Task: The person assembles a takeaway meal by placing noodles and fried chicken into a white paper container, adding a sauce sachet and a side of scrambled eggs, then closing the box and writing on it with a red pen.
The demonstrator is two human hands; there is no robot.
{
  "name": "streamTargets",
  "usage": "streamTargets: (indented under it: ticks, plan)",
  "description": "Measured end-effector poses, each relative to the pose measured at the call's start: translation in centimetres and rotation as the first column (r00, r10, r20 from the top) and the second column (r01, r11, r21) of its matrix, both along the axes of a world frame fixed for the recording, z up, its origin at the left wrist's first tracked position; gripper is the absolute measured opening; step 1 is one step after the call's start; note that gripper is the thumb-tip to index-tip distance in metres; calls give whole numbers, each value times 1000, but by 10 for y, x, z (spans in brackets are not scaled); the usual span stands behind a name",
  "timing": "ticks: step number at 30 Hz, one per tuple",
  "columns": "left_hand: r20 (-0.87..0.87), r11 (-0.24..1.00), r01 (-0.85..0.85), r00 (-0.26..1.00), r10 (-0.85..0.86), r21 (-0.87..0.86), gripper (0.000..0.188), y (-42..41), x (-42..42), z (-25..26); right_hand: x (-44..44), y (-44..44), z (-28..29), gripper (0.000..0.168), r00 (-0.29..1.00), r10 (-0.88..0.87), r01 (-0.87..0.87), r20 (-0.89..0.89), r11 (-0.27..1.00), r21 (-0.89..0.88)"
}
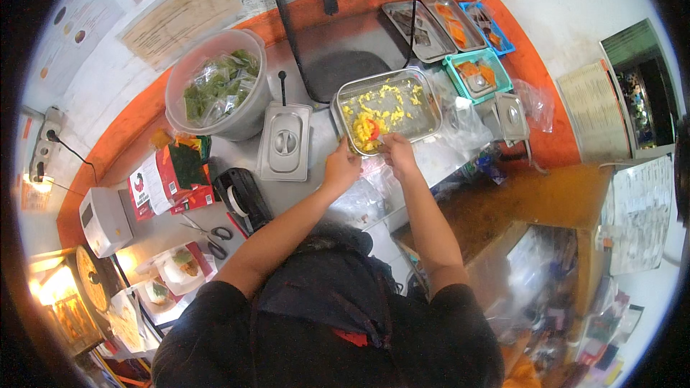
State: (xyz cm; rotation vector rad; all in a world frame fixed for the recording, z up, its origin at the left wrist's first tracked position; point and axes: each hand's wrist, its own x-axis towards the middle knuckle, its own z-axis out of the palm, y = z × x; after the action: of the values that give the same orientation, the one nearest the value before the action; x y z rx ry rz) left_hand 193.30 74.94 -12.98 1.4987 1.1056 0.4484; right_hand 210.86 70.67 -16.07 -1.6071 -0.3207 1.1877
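Note:
In front of me a rectangular metal tray holds crumbled yellow food, which looks like scrambled egg. Most of it is heaped in the near-left corner, with loose bits scattered over the bottom. My left hand grips the tray's rim at that corner. In my right hand, above the near rim, is a utensil with an orange-red head that rests in the heap. My fingers hide most of its handle. Left of the tray lies a lidded steel food pan.
A translucent tub of bagged green leaves stands back left. A black-framed mesh cover rises behind the tray. Scissors, a tape dispenser and red packets lie left. Plastic bags and a turquoise basket are right.

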Motion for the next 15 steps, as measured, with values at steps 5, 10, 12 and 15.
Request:
streamTargets:
  ticks: [5,10,12,15]
  plan:
    - [213,927,277,951,-226,-252,59,-25,-67,9,29,-2,0,13,997,-81,79,15,991,110]
    - [281,844,380,916,-287,-377,45,-57,-180,60,26,-8,52,6,996,-45,59,-74,979,197]
    - [257,911,207,959,-117,-356,41,-80,-231,62,-1,-10,91,8,1000,4,1,-31,986,169]
    - [163,937,-196,954,250,-288,34,-115,-308,52,-46,-31,127,10,990,139,-136,-19,985,105]
